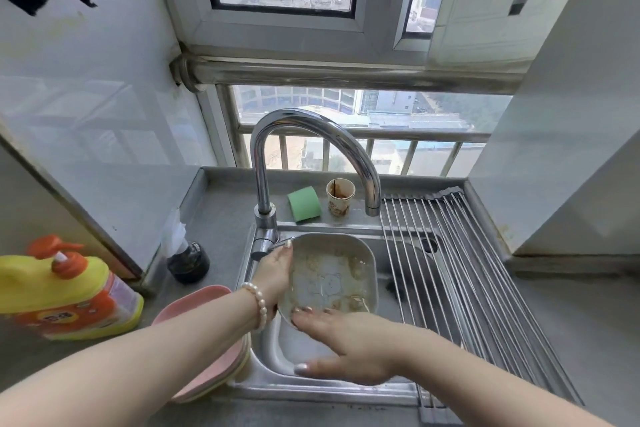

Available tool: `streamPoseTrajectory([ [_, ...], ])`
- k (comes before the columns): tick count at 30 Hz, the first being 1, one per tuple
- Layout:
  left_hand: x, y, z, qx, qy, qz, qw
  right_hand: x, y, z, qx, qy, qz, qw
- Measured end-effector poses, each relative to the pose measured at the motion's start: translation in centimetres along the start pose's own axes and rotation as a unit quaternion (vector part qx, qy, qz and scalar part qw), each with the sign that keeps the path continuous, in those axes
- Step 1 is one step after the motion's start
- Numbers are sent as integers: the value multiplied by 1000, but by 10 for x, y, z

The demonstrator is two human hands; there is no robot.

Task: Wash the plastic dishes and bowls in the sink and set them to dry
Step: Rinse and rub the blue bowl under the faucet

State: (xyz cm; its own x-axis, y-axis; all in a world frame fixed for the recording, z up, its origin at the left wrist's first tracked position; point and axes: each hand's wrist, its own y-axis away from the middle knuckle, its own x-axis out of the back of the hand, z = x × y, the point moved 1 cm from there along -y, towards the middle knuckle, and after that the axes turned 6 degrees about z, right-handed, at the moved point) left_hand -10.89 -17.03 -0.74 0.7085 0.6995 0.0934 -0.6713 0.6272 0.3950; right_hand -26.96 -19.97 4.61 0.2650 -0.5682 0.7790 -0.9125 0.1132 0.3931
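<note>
Steel counter point(221, 215) with a sink point(311, 381) set in it, tall curved faucet point(304, 128) at the back, spout over the basin. Roll-up drying rack point(460, 263) covers the right part of the sink. Yellow-orange detergent bottle point(65, 291) with pump stands far left on the counter. Stack of pink plates point(204, 340) sits at the sink's left edge, partly under the left forearm. Grey square plastic dish point(329, 274), dirty with food residue and a bear drawing inside, is held tilted over the sink, between both hands. Left hand point(275, 270) grips the dish's left rim, thumb on the upper edge, pearl bracelet on the wrist. Right hand point(349, 347) lies just below the dish, fingers straight, fingertips touching its lower rim, thumb spread out to the left, holding nothing. Green sponge point(304, 203) and stained paper cup point(340, 196) stand on the ledge behind the sink, side by side.
</note>
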Motion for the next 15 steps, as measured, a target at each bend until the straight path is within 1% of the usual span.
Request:
streamPoseTrajectory([
  [2,6,-2,-1,-12,-54,5,998,6,15,14,-17,60,20,998],
  [5,8,-1,-7,-44,-135,15,990,11,17,34,-29,219,62,973],
  [7,1,3,-10,-64,-165,-6,984,11,9,45,-79,268,77,957],
  [8,-3,4,-10,-66,-165,-19,984,12,3,48,-106,258,86,956],
  [10,-9,5,-8,-74,-154,-22,985,12,-12,45,-127,180,89,971],
  [11,-10,7,-5,-77,-148,-18,986,9,-20,40,-115,130,95,980],
  [13,-13,7,-3,-62,-116,-16,991,-3,-32,21,-71,-15,112,991],
  [14,-13,6,-4,-51,-103,-12,993,-8,-33,10,-49,-79,123,988],
  [15,-12,5,-5,-49,-100,-3,994,-11,-31,0,-25,-116,127,985],
])
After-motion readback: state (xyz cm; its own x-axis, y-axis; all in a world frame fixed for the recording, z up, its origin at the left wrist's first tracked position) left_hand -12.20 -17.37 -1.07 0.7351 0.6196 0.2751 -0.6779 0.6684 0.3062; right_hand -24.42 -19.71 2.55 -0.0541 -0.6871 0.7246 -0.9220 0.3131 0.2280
